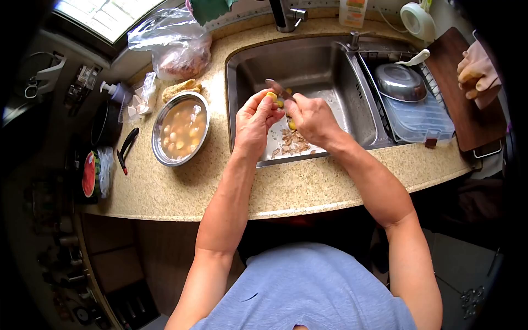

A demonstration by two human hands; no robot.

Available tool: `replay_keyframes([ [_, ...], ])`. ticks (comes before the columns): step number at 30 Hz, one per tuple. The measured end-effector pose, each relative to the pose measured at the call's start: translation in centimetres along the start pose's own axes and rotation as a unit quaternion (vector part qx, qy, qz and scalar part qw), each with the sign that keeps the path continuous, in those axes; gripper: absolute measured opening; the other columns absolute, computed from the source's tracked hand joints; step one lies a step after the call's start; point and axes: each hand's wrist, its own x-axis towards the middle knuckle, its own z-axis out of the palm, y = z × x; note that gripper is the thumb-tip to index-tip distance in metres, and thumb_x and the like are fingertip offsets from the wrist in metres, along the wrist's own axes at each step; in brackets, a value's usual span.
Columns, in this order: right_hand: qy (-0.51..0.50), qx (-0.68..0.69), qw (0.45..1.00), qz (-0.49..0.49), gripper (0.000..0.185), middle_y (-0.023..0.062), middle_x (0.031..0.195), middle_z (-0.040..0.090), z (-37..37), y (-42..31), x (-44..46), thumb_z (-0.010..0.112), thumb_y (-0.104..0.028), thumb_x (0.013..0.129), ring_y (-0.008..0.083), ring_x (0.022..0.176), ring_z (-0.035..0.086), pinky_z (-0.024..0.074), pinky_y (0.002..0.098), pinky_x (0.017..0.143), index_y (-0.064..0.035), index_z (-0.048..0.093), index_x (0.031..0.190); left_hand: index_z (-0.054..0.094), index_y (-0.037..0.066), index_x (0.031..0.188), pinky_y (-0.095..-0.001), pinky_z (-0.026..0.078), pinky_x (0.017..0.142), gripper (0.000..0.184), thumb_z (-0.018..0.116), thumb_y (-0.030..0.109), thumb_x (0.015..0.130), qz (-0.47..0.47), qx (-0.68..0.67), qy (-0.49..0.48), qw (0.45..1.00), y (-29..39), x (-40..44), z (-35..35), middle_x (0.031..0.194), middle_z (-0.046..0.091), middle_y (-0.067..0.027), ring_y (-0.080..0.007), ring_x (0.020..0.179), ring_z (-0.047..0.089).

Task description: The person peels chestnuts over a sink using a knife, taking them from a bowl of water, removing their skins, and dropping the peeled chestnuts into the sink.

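Observation:
Over the sink [352, 118], my left hand [253, 124] pinches a small yellow piece of food [271, 96] between thumb and fingertips. My right hand [313, 118] is closed round a small knife [276, 87], its blade pointing up and left beside the yellow piece. The knife's handle is hidden in my fist. Brown peelings [291, 143] lie on the sink floor below my hands, and more yellow bits [292, 125] show between the hands. To the left of the sink, a metal bowl [158, 148] holds cloudy brownish water with several pale, round pieces in it.
A clear plastic bag [181, 52] and a yellow cloth-like item [179, 89] are behind the bowl. A black-and-red peeler-like tool [127, 148] and cut watermelon [91, 173] lie left. Right are a dish rack with a metal lid [400, 82], a plastic box [418, 118] and a wooden board [465, 93].

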Motion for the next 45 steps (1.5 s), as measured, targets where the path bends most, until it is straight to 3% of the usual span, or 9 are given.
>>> replay_keyframes([
  [2,0.007,0.022,0.997,-0.072,0.035,0.0228,0.068,0.066,0.6,0.7,-0.3,0.051,-0.031,0.099,0.0433,0.067,0.067,0.0544,0.0510,0.063,-0.0018,0.064,0.084,0.065,0.005,0.120,-0.0287,0.059,0.079,0.024,0.062,0.019,0.101,0.008,0.000,-0.012,1.000,-0.3,-0.1,-0.1,0.094,0.065,-0.0026,-0.0089,0.082,0.064],
  [5,-0.011,-0.020,1.000,0.008,0.034,0.0228,0.069,0.066,-1.1,1.4,-1.1,0.052,-0.029,0.099,0.0426,0.068,0.067,0.0533,0.0511,0.062,-0.0019,0.063,0.083,0.066,0.004,0.118,-0.0297,0.058,0.078,0.024,0.060,0.021,0.102,-0.013,-0.040,-0.003,0.999,-1.5,-1.2,1.2,0.087,0.062,-0.0002,-0.0082,0.074,0.059],
  [11,-0.051,0.108,0.992,-0.051,0.036,0.0233,0.074,0.066,-0.8,0.8,-1.1,0.051,-0.030,0.100,0.0396,0.070,0.066,0.0510,0.0451,0.063,0.0002,0.064,0.087,0.065,0.004,0.114,-0.0308,0.052,0.072,0.022,0.053,0.019,0.105,-0.031,-0.132,-0.058,0.989,-1.9,-0.5,-0.2,0.083,0.060,-0.0010,-0.0099,0.073,0.055],
  [14,-0.049,0.109,0.993,0.024,0.037,0.0232,0.076,0.066,-1.1,1.0,-0.5,0.052,-0.032,0.100,0.0390,0.072,0.067,0.0512,0.0452,0.065,0.0004,0.065,0.088,0.068,0.004,0.109,-0.0279,0.053,0.066,0.019,0.056,0.018,0.104,-0.070,-0.160,-0.040,0.984,-0.6,-0.7,0.5,0.078,0.060,0.0004,-0.0085,0.067,0.055],
  [24,-0.024,0.045,0.998,-0.033,0.035,0.0205,0.074,0.067,-0.9,0.3,-0.5,0.052,-0.033,0.099,0.0405,0.071,0.067,0.0521,0.0477,0.065,-0.0035,0.065,0.086,0.068,0.004,0.105,-0.0255,0.052,0.063,0.019,0.057,0.019,0.103,-0.006,-0.032,0.030,0.999,-0.4,-0.3,0.4,0.074,0.058,0.0016,-0.0074,0.062,0.053],
  [33,-0.105,0.153,0.983,0.006,0.034,0.0212,0.078,0.068,-1.1,-0.6,-0.1,0.053,-0.032,0.098,0.0386,0.074,0.067,0.0517,0.0454,0.068,-0.0023,0.069,0.091,0.064,0.004,0.097,-0.0268,0.048,0.061,0.024,0.052,0.024,0.104,-0.129,-0.107,0.025,0.986,0.9,-0.2,-0.2,0.073,0.053,0.0015,-0.0082,0.061,0.048],
  [34,-0.093,0.152,0.983,-0.051,0.034,0.0221,0.080,0.068,-0.8,-0.7,-0.3,0.052,-0.031,0.098,0.0378,0.075,0.068,0.0521,0.0446,0.068,-0.0027,0.070,0.094,0.062,0.005,0.095,-0.0258,0.047,0.059,0.023,0.053,0.024,0.103,-0.139,-0.115,0.022,0.983,0.9,-0.2,-0.2,0.072,0.052,0.0015,-0.0079,0.060,0.046],
  [38,-0.093,0.060,0.994,-0.011,0.034,0.0217,0.080,0.068,-1.2,-0.1,0.3,0.052,-0.031,0.098,0.0381,0.076,0.068,0.0519,0.0451,0.069,-0.0028,0.070,0.092,0.057,0.007,0.091,-0.0234,0.043,0.055,0.019,0.054,0.022,0.102,-0.163,-0.137,0.014,0.977,1.0,-0.2,-0.2,0.072,0.049,0.0015,-0.0072,0.059,0.043],
  [45,-0.106,0.058,0.992,-0.032,0.035,0.0203,0.078,0.067,-1.5,-0.7,-0.1,0.053,-0.033,0.098,0.0386,0.075,0.067,0.0511,0.0466,0.068,-0.0028,0.067,0.088,0.058,0.007,0.090,-0.0225,0.042,0.052,0.017,0.056,0.020,0.101,-0.180,-0.131,0.046,0.974,1.1,-0.3,-0.1,0.069,0.046,0.0021,-0.0067,0.056,0.040],
])
